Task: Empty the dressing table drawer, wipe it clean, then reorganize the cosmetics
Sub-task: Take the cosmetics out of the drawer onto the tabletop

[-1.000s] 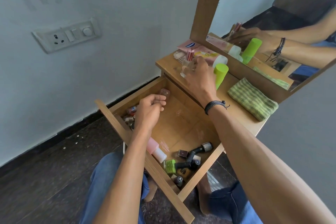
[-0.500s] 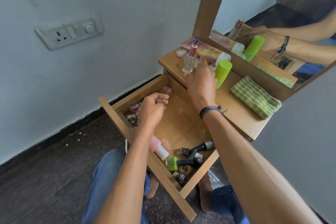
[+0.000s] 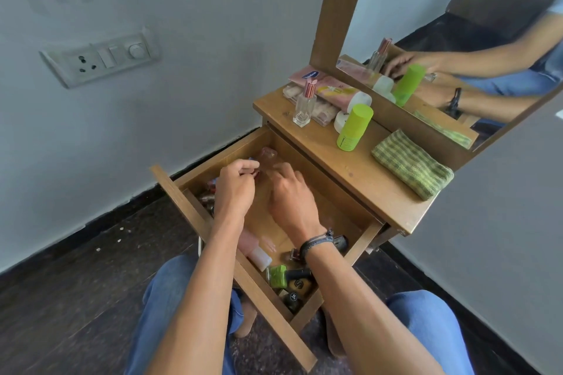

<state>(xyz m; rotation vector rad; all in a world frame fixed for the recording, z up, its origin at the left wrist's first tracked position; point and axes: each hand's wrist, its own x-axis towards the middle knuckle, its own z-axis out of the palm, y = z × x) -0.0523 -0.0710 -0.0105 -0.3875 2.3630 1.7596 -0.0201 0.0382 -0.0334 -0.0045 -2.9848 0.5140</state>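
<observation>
Soft, even daylight, brightest on the wall (image 3: 182,39) left of the left hand (image 3: 234,189) and right hand (image 3: 292,201). Dim, faint shadow fills the drawer (image 3: 362,240) under them. Fingertips (image 3: 278,167) are motion-blurred. Wide-angle distortion skews the mirror frame (image 3: 338,3) beyond the hands and the floor (image 3: 76,298) edges.

The bottle (image 3: 355,126) is lime green, the cloth (image 3: 411,164) green-checked, the blurred vial (image 3: 268,155) seemingly pink.

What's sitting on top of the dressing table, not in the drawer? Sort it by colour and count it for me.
Green: 2, the lime bottle and the checked cloth
Pink: 2, the capped tube and the flat pack behind it
Clear: 2, the perfume bottle and the plastic case
White: 1, the jar
Total: 7
</observation>
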